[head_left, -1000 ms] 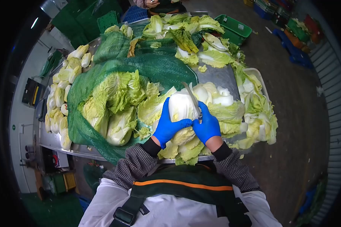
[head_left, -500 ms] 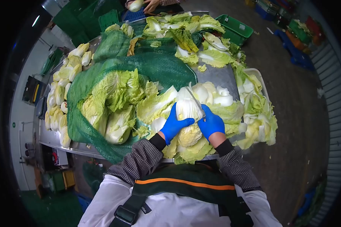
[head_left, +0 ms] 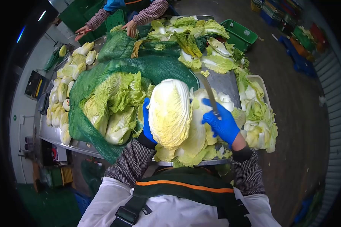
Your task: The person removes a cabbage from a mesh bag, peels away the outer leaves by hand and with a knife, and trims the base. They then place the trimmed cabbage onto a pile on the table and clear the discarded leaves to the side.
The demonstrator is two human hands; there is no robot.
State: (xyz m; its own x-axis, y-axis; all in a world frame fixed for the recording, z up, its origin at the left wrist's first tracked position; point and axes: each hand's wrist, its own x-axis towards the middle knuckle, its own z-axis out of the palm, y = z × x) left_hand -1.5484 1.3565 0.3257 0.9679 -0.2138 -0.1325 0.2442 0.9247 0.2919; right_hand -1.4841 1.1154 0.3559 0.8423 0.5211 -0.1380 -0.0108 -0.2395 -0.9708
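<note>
My left hand point(head_left: 146, 121), in a blue glove, holds a trimmed napa cabbage point(head_left: 169, 111) lifted above the metal table point(head_left: 219, 81), its pale yellow leaves facing me. The cabbage hides most of that hand. My right hand point(head_left: 223, 123), also gloved blue, grips a knife point(head_left: 209, 94) whose blade points away from me, just right of the cabbage. Cut outer leaves point(head_left: 195, 145) lie under both hands at the table's near edge.
A green net sack point(head_left: 102, 98) of untrimmed cabbages fills the left half of the table. Trimmed cabbages point(head_left: 66, 81) line the left edge. Leaf scraps point(head_left: 257, 113) pile on the right. Another person's hands point(head_left: 130, 26) work at the far end. Green crates point(head_left: 238, 30) stand beyond.
My left hand raised the cabbage off the leaf pile and turned it upward. The right hand pulled the knife away to the right. Another person's arms came into view at the far end.
</note>
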